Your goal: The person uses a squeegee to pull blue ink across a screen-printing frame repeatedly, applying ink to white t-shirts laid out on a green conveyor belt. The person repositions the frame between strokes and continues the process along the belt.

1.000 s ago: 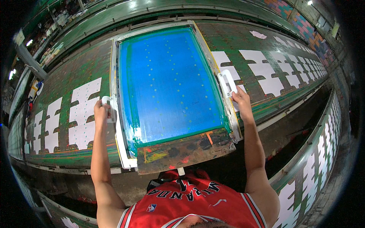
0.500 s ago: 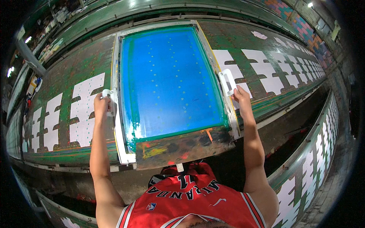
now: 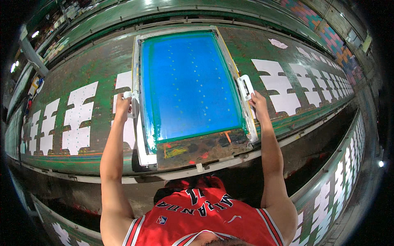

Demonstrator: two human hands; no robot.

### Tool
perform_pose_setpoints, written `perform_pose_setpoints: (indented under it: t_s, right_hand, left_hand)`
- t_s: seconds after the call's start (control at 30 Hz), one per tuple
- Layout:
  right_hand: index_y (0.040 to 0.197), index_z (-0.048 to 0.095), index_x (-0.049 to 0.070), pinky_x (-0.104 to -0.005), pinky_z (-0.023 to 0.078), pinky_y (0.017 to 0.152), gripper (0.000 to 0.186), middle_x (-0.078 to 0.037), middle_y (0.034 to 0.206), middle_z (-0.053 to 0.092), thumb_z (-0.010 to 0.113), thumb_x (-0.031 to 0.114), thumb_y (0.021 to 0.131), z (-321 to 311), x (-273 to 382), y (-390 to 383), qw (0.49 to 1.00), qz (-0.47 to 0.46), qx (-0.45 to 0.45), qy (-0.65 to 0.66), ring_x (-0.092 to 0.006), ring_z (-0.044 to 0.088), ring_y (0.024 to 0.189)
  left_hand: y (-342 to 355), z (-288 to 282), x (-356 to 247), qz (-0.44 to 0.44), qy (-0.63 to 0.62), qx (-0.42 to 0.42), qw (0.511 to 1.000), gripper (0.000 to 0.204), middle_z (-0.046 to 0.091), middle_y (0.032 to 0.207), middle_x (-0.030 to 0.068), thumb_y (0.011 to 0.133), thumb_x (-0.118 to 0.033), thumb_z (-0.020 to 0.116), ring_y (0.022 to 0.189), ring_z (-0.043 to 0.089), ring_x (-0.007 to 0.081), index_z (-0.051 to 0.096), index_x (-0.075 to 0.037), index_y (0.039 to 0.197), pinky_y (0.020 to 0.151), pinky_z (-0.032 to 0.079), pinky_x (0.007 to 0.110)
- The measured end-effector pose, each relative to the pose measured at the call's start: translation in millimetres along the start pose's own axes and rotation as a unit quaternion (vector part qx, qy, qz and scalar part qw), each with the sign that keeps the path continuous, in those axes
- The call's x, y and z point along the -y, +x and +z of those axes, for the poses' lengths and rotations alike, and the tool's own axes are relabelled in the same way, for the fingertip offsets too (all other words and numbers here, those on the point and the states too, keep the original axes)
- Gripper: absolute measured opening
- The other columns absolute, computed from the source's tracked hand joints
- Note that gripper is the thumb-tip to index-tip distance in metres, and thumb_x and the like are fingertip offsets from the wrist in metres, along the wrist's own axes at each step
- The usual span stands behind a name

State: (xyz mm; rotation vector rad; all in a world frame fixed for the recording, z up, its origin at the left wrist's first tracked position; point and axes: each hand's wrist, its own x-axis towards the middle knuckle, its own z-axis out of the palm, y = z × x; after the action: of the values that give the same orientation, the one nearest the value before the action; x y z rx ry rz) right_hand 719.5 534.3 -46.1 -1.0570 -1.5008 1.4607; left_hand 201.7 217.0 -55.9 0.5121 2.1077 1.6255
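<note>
A printing screen (image 3: 193,82) with blue mesh, rows of small pale dots and green edges lies over the long table in front of me. My left hand (image 3: 123,107) is closed around the white handle (image 3: 134,102) on its left side. On the other side, my right hand (image 3: 258,105) grips the lower end of the right white handle (image 3: 246,87). A paint-stained board (image 3: 201,149) spans the screen's near end. Just left of the screen, a pale cut piece (image 3: 124,82) is partly hidden by it and by my left arm.
Farther left, a pale cut piece with small dots (image 3: 80,117) lies on the green table (image 3: 102,61). More pale pieces (image 3: 279,88) run in a row to the right. A metal rail (image 3: 230,161) follows the near edge. Another table with pieces (image 3: 328,197) stands behind me at right.
Along the table, the row of pieces has shifted left relative to the screen. One piece now shows at the screen's left, and one at its right is covered. Both hands stay on the handles.
</note>
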Motion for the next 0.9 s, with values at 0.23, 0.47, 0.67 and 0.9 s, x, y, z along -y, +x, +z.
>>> perform_pose_setpoints:
  t_s: [0.23, 0.47, 0.67, 0.9]
  right_hand:
    - [0.150, 0.032, -0.014, -0.0402, 0.045, 0.105, 0.071, -0.020, 0.132, 0.061, 0.062, 0.027, 0.100, -3.8, 1.4, 8.8, 0.999, 0.017, 0.038, -0.017, -0.0250, 0.062, 0.118]
    - [0.147, 0.042, -0.007, -0.0370, 0.047, 0.098, 0.062, -0.011, 0.124, 0.063, 0.061, 0.029, 0.100, -1.2, 6.4, 5.0, 0.999, 0.043, 0.023, -0.001, -0.0178, 0.060, 0.104]
    - [0.148, 0.039, -0.006, -0.0371, 0.048, 0.098, 0.062, -0.013, 0.124, 0.065, 0.062, 0.026, 0.100, -5.3, 4.7, 3.9, 0.999, 0.037, 0.034, -0.006, -0.0189, 0.062, 0.107]
    - [0.146, 0.043, -0.005, -0.0360, 0.049, 0.097, 0.057, -0.013, 0.124, 0.066, 0.060, 0.025, 0.101, -8.6, -4.6, 9.1, 0.998, 0.056, 0.005, -0.013, -0.0194, 0.063, 0.107]
  left_hand:
    - [-1.0, 3.4, 4.0, -0.009, 0.008, -0.022, 1.000, 0.035, 0.058, 0.076, 0.0084, 0.086, -0.005, 0.059, 0.048, 0.050, 0.0133, 0.048, -0.002, 0.119, 0.038, 0.036, 0.031]
    - [3.7, 5.8, 17.1, 0.007, 0.003, -0.044, 0.999, 0.031, 0.057, 0.074, 0.0060, 0.086, -0.004, 0.059, 0.049, 0.049, 0.0122, 0.051, -0.005, 0.116, 0.040, 0.036, 0.030]
    - [3.1, 9.2, 28.9, 0.008, -0.005, -0.063, 0.998, 0.033, 0.058, 0.073, 0.0074, 0.085, -0.005, 0.059, 0.050, 0.050, 0.0132, 0.052, -0.002, 0.118, 0.039, 0.037, 0.031]
    - [-0.9, 14.9, 33.5, 0.016, -0.001, -0.065, 0.998, 0.030, 0.058, 0.074, 0.0069, 0.087, -0.007, 0.060, 0.051, 0.050, 0.0129, 0.053, -0.004, 0.117, 0.040, 0.038, 0.030]
